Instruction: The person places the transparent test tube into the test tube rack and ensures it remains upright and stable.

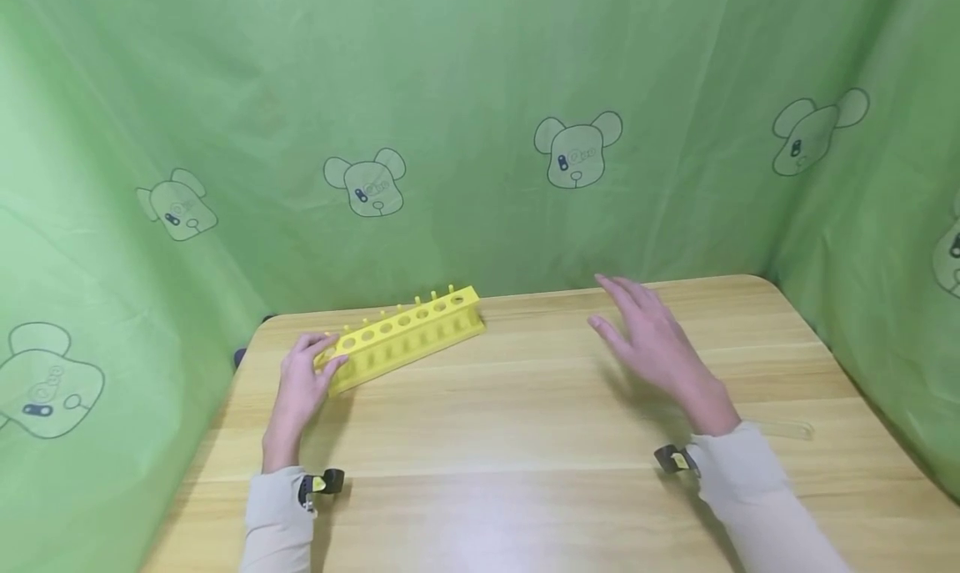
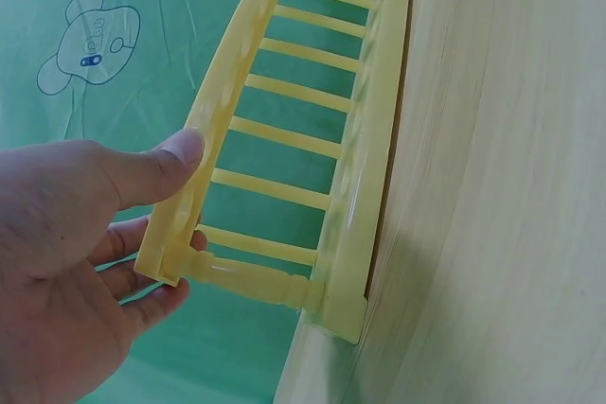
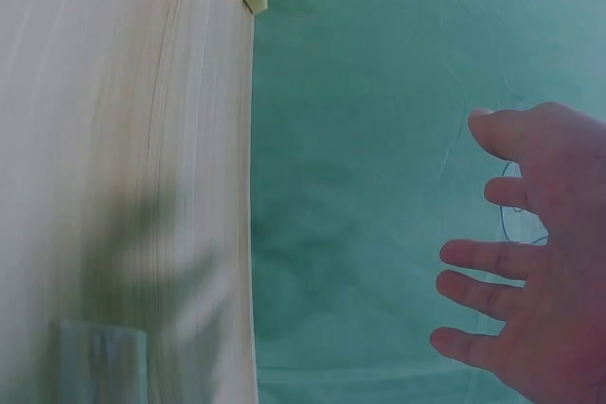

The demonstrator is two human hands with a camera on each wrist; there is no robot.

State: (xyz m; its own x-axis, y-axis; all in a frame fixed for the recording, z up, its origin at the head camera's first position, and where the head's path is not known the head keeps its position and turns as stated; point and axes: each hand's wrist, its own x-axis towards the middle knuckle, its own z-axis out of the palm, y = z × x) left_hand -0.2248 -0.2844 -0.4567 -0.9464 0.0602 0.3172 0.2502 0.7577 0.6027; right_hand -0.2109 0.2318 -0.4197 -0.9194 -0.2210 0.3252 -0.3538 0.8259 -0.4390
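A yellow test tube rack (image 1: 408, 344) stands at a slant on the table's far left. My left hand (image 1: 303, 379) grips its near left end. In the left wrist view, the thumb (image 2: 185, 147) lies on the rack's top plate, and the other fingers pass behind and under it. My right hand (image 1: 651, 339) hovers over the right part of the table, fingers spread, holding nothing. Beside the right wrist, partly hidden by the sleeve, lies a clear tube (image 1: 787, 429), apart from the hand; the right wrist view catches part of this clear tube (image 3: 104, 366) at the bottom left.
The light wood table (image 1: 480, 439) ends at the back against a green curtain (image 1: 465, 98) printed with bear heads. More green curtain closes in both sides. A small black camera (image 1: 324, 481) is strapped to the left wrist, another camera (image 1: 672, 459) to the right.
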